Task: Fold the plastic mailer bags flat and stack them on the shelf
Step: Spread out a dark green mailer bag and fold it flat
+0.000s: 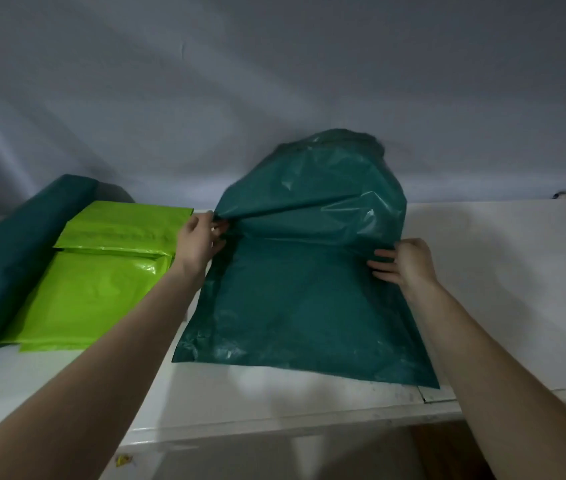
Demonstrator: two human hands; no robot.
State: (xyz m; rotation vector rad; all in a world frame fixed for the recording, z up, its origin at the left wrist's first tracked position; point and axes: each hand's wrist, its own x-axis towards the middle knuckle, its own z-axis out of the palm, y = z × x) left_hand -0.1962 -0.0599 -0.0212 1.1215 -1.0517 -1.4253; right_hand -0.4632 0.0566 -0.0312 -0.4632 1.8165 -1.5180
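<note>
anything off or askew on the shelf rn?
Nothing damaged or spilled. The dark green mailer is only mid-fold, its far half billowing up between the left hand and right hand. The lime green mailers lie slightly fanned.

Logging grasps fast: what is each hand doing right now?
Left hand: pinches the dark green plastic mailer bag at its left edge.
Right hand: grips the bag's right edge.

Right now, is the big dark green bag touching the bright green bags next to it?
Apart. The head view shows the left forearm and bare white shelf between the dark green bag and the bright green bags.
</note>
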